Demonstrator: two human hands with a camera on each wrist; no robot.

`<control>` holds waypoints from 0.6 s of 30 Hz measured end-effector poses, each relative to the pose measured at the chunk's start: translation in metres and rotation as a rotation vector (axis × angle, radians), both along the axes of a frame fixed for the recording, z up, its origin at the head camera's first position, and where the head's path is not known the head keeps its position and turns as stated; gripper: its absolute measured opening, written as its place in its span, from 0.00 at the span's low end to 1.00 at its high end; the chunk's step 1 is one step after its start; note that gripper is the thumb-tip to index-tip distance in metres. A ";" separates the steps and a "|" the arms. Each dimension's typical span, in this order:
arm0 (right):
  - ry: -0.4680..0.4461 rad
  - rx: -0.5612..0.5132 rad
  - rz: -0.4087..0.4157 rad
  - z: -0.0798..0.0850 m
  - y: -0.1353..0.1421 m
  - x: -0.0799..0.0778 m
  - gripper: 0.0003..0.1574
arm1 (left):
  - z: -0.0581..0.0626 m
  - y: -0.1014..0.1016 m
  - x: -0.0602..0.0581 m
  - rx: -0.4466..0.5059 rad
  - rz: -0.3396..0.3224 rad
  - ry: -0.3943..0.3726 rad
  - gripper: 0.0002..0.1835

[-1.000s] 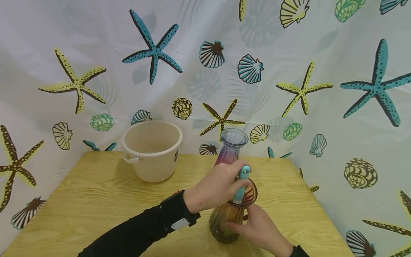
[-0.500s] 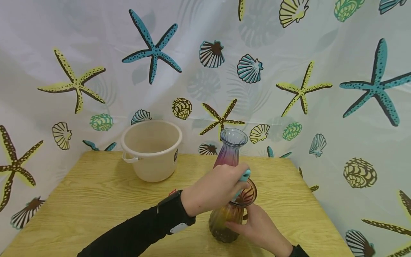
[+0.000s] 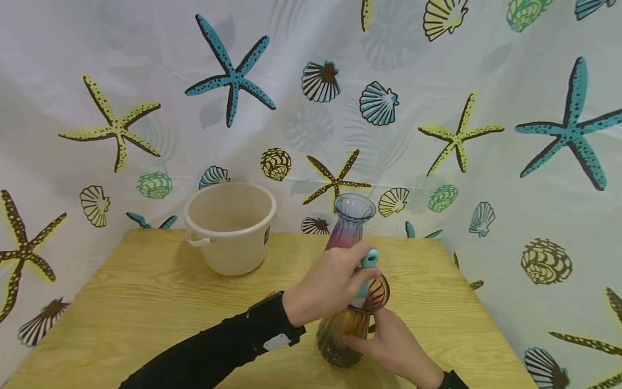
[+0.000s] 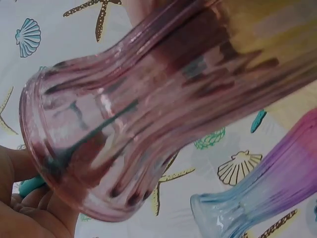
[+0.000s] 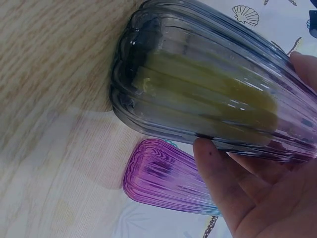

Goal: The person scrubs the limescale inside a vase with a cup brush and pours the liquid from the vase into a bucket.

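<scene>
My left hand (image 3: 325, 283) grips the turquoise handle (image 3: 371, 257) of a sponge bottle brush, which goes down through the mouth of a ribbed glass vase (image 3: 335, 337). This vase is amber in the head view and shades to pink and grey in the wrist views. Inside its lower body, the brush's yellow sponge head (image 5: 208, 99) shows through the glass. My right hand (image 3: 400, 348) holds the vase around its side, below the rim, thumb on the near face. In the left wrist view, fingers of my left hand (image 4: 34, 208) curl at the rim around the handle.
A second ribbed vase, blue to pink (image 3: 347, 229), stands just behind the held one. A cream bucket (image 3: 233, 254) with a side handle is at the back left of the wooden table (image 3: 160, 302). A shell-and-starfish patterned curtain (image 3: 301, 32) encloses the back and sides.
My left hand pushed the brush handle lower into the vase half a second ago, and now has it raised again, about as high as at first. The right hand and vase stay put.
</scene>
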State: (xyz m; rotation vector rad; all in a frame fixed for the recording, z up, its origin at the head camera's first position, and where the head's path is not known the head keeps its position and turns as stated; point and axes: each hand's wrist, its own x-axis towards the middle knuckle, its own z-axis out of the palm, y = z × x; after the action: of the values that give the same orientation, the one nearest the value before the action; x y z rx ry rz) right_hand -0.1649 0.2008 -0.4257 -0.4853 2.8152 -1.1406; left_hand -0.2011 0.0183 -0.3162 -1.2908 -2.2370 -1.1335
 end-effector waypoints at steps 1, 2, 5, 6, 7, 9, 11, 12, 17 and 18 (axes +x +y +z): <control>0.001 0.000 0.000 0.000 0.000 0.000 0.46 | 0.000 0.001 0.000 0.005 0.001 -0.002 0.08; 0.004 0.001 0.000 0.000 0.000 0.001 0.46 | -0.001 0.001 0.000 0.011 -0.004 -0.013 0.08; 0.014 0.002 -0.004 0.001 0.000 0.001 0.44 | 0.000 0.001 0.001 0.010 -0.019 -0.042 0.08; 0.016 0.000 -0.004 0.001 0.000 0.001 0.44 | 0.001 0.001 0.001 0.002 -0.024 -0.057 0.08; 0.019 -0.002 -0.004 0.001 0.000 0.002 0.44 | 0.002 0.000 0.000 -0.008 -0.027 -0.073 0.08; 0.020 -0.008 -0.005 0.001 0.000 0.001 0.43 | 0.004 -0.001 0.000 -0.029 -0.029 -0.101 0.09; 0.017 -0.015 -0.004 0.000 0.000 0.001 0.44 | 0.006 -0.002 0.000 -0.053 -0.027 -0.121 0.11; 0.013 -0.017 -0.003 0.000 0.000 0.001 0.44 | 0.007 -0.003 0.000 -0.067 -0.025 -0.126 0.12; 0.003 -0.032 -0.001 -0.001 0.001 0.001 0.45 | 0.011 -0.004 0.003 -0.118 -0.015 -0.081 0.12; 0.003 -0.035 -0.002 -0.001 0.001 0.001 0.45 | 0.012 -0.004 0.004 -0.126 -0.015 -0.065 0.11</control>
State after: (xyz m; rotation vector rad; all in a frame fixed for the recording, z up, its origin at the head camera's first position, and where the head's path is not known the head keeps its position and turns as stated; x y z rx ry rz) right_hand -0.1643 0.2020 -0.4267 -0.4876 2.8027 -1.1922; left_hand -0.1970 0.0141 -0.3039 -1.3392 -2.3838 -1.0688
